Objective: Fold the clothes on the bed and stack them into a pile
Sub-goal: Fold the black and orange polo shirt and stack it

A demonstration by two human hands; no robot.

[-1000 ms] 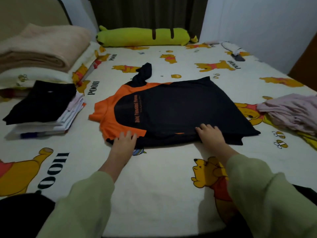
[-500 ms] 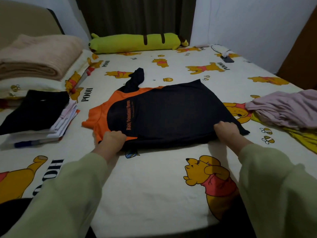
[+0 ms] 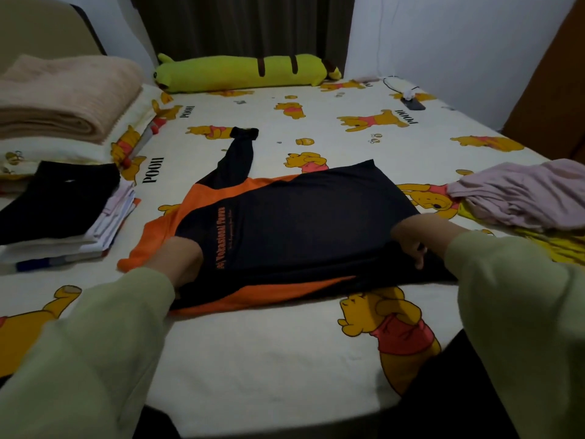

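- State: my left hand [image 3: 179,259] grips the near edge of the shirt [image 3: 294,223] at its collar end, fingers curled under the cloth. My right hand [image 3: 414,239] pinches the same edge at the hem end. The shirt lies flat mid-bed [image 3: 269,343], near edge partly raised.
- Uneven lift: if one hand rises faster than the other, the fold line will likely skew and the result stacks crooked.
- Loose sleeve: the black sleeve [image 3: 239,153] trails toward 12 o'clock. Folding toward it may trap it bunched inside.
- Slippery cloth: the fabric looks smooth; a light pinch at my right hand could drop the hem mid-fold.
- Neighbours: the pink clothes [image 3: 519,198] at 3 o'clock lie near the hem; a wide swing could drag them.
- Stack: the pile [image 3: 60,213] at 9 o'clock looks uneven and may tip when loaded.
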